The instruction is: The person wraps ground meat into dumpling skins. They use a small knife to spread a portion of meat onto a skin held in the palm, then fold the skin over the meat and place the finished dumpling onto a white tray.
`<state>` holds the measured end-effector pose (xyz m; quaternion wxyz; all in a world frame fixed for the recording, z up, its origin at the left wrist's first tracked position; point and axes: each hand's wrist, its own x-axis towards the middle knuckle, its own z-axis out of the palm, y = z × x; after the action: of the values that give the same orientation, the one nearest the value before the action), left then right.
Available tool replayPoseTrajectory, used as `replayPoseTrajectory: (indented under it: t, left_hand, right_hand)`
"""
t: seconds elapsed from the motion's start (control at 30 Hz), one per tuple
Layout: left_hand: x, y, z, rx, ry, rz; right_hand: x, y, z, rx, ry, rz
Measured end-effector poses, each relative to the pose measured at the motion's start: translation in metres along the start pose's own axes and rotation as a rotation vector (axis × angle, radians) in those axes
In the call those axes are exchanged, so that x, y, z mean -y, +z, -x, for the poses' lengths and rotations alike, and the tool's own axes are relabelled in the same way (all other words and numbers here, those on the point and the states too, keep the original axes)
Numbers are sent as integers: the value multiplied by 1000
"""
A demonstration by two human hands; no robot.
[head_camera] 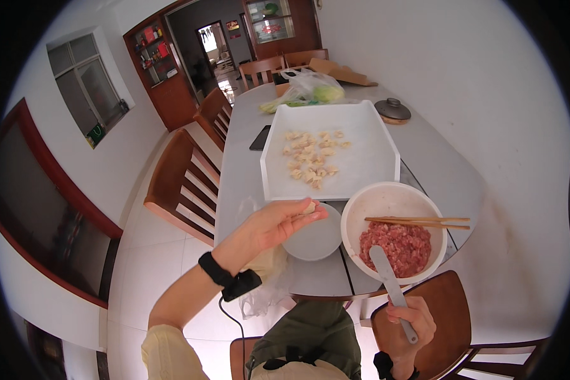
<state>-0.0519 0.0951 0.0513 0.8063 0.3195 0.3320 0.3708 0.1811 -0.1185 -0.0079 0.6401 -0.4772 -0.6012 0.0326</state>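
Observation:
My left hand (280,225) pinches a small folded wonton (309,207) between thumb and fingers, above a round white dish (316,244). In my right hand (413,318) is a flat metal spatula (390,275), its rounded tip over the raw minced meat (401,247). The meat fills the bottom of a white bowl (361,202), and a pair of wooden chopsticks (418,222) rests across it to the rim. Beyond my left hand stands a white tray (365,161) with several wontons (311,154) on its left half. Pale wrappers (266,266) in plastic are partly hidden beneath my left forearm.
A dark phone (260,138) lies left of the tray. Behind it sits a plastic bag of green vegetables (313,90). A dark pot lid (392,110) is by the wall. Wooden chairs (185,173) line the left side; another chair (427,304) is below the bowl.

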Motion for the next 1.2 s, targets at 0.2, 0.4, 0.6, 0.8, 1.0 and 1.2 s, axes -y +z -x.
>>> replayPoseTrajectory:
  t: [0.2, 0.4, 0.6, 0.8, 1.0, 1.2]
  left_hand:
    - [-23, 8, -28, -51, -136, 104]
    - [-50, 21, -72, 95, -173, 47]
    - [-73, 30, -118, 29, 36, 99]
    - [-87, 8, -95, 143, 67, 66]
    - [-78, -22, 14, 189, 168, -97]
    - [-29, -88, 84, 20, 238, 19]
  right_hand:
    - [-6, -5, 2, -35, 38, 9]
    - [-8, -6, -3, -21, 78, 50]
    - [-5, 0, -5, 11, 77, 41]
    - [-2, 5, -8, 62, 66, 34]
    - [14, 34, -22, 168, 9, -60]
    - [34, 80, -38, 446, 35, -147]
